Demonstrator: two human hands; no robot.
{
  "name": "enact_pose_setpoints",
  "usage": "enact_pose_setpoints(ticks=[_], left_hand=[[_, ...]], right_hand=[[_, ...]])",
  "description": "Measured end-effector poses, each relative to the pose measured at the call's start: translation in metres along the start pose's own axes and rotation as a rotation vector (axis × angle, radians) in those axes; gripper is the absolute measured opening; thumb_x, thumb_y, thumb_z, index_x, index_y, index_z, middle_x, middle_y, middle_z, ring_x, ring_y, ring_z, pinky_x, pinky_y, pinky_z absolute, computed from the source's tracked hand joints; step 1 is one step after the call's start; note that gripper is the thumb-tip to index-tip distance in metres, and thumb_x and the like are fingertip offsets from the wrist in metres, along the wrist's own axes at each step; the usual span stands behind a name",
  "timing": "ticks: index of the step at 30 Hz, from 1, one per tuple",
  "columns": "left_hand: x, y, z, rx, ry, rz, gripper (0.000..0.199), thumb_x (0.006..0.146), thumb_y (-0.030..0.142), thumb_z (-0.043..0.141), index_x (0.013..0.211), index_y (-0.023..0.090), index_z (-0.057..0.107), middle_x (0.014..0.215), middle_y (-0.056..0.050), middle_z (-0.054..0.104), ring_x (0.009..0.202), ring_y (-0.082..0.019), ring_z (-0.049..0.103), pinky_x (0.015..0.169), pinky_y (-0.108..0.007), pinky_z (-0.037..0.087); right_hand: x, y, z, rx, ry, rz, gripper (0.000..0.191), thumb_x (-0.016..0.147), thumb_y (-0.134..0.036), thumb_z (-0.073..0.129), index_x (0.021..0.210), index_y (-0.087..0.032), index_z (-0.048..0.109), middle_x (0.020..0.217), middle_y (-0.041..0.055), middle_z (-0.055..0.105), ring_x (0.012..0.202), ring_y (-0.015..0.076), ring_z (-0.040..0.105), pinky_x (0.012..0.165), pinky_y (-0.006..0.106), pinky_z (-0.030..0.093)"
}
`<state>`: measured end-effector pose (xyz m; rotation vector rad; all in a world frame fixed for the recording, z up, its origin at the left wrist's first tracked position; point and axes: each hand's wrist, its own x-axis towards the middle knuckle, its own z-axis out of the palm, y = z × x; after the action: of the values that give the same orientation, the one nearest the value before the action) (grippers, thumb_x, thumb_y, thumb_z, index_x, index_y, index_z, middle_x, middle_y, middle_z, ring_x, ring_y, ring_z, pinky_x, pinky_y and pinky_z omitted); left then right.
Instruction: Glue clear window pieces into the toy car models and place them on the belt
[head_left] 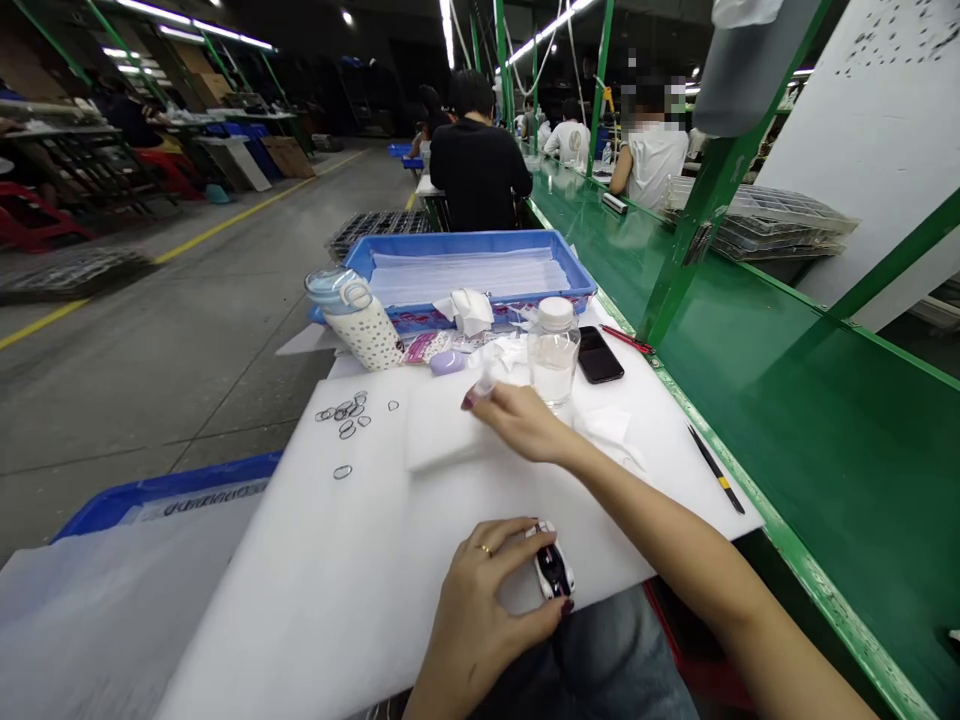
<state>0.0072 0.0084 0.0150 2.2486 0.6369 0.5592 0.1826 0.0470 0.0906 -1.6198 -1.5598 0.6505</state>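
Note:
My left hand, with a ring on one finger, is near the table's front edge. Its thumb and fingertips grip the two ends of a small white and black toy car on the white foam sheet. Farther forward, my right hand is closed in a pinch. A small whitish thing shows at its fingertips, too blurred to name. Below that hand lies a folded white foam piece. Several dark thin rings are scattered to the left.
A clear bottle, a phone and crumpled tissue stand behind my right hand. Farther back are a dotted tumbler and a blue tray. Tweezers lie right, beside a green conveyor. People sit ahead.

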Motion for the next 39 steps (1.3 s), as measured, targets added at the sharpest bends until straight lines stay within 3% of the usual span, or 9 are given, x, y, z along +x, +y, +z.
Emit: enact_pose_setpoints(ticks=[2,4,8,11,13,17,25,33,39], left_hand=[[0.002,0.007,0.004,-0.03,0.056,-0.08,0.048,0.061,0.018,0.084,0.106,0.033,0.076,0.11,-0.004,0.071,0.102,-0.03,0.065,0.092,-0.05,0.056],[0.004,0.012,0.006,-0.045,0.079,-0.135,0.044,0.062,0.021,0.084,0.103,0.033,0.077,0.107,-0.003,0.071,0.101,-0.03,0.063,0.092,-0.05,0.053],[0.007,0.014,0.006,-0.076,0.079,-0.185,0.04,0.063,0.027,0.087,0.101,0.034,0.077,0.106,-0.001,0.07,0.101,-0.028,0.061,0.093,-0.048,0.048],[0.008,0.015,0.004,-0.097,0.08,-0.205,0.04,0.063,0.028,0.089,0.101,0.033,0.077,0.102,0.0,0.071,0.1,-0.027,0.06,0.092,-0.047,0.046],[0.008,0.015,0.004,-0.11,0.09,-0.202,0.039,0.063,0.027,0.09,0.1,0.032,0.077,0.1,0.001,0.071,0.099,-0.026,0.06,0.091,-0.046,0.045],[0.007,0.016,0.004,-0.126,0.106,-0.19,0.037,0.064,0.027,0.09,0.098,0.031,0.077,0.099,0.001,0.071,0.097,-0.025,0.06,0.09,-0.045,0.045],[0.006,0.016,0.005,-0.13,0.149,-0.162,0.034,0.067,0.028,0.09,0.098,0.03,0.077,0.098,0.002,0.071,0.095,-0.024,0.06,0.089,-0.043,0.046],[0.005,0.014,0.007,-0.148,0.163,-0.148,0.034,0.067,0.03,0.09,0.098,0.029,0.077,0.096,0.002,0.072,0.096,-0.024,0.059,0.087,-0.043,0.046],[0.005,0.014,0.006,-0.143,0.168,-0.142,0.033,0.067,0.026,0.09,0.097,0.028,0.077,0.095,0.001,0.072,0.093,-0.024,0.059,0.084,-0.043,0.046]], right_hand=[[-0.022,0.004,-0.002,0.323,0.11,-0.098,0.024,0.095,-0.034,0.049,0.106,-0.02,0.063,0.113,0.0075,0.07,0.107,0.0227,0.064,0.09,0.037,0.049],[-0.049,0.015,0.0,0.517,0.228,-0.125,0.026,0.089,-0.03,0.051,0.111,-0.021,0.062,0.111,0.0068,0.069,0.105,0.0218,0.064,0.09,0.038,0.05],[-0.099,0.038,0.013,0.493,0.38,0.115,0.022,0.079,-0.02,0.05,0.097,-0.023,0.062,0.08,0.0028,0.061,0.081,0.0193,0.059,0.078,0.037,0.049],[-0.118,0.033,0.019,0.494,0.473,0.141,0.018,0.08,-0.024,0.049,0.095,-0.025,0.058,0.074,0.002,0.05,0.074,0.0193,0.053,0.074,0.038,0.048],[-0.122,0.019,0.018,0.527,0.524,0.079,0.013,0.087,-0.039,0.048,0.09,-0.028,0.054,0.07,0.0012,0.042,0.067,0.0195,0.048,0.069,0.039,0.047],[-0.119,-0.004,0.013,0.723,0.394,-0.021,0.051,0.092,-0.065,0.04,0.062,-0.025,0.036,0.055,-0.0016,0.026,0.049,0.0164,0.032,0.053,0.036,0.04],[-0.118,-0.007,0.022,0.948,0.371,-0.018,0.057,0.092,-0.05,0.055,0.056,-0.022,0.02,0.046,-0.0056,0.013,0.042,0.0111,0.014,0.045,0.03,0.028],[-0.116,-0.011,0.025,1.092,0.4,-0.021,0.063,0.087,-0.073,0.04,0.054,-0.022,0.026,0.046,-0.0058,0.015,0.042,0.009,0.013,0.044,0.028,0.021],[-0.117,-0.009,0.025,1.115,0.384,-0.018,0.065,0.088,-0.077,0.037,0.054,-0.022,0.028,0.047,-0.0052,0.019,0.043,0.0085,0.014,0.044,0.029,0.017]])
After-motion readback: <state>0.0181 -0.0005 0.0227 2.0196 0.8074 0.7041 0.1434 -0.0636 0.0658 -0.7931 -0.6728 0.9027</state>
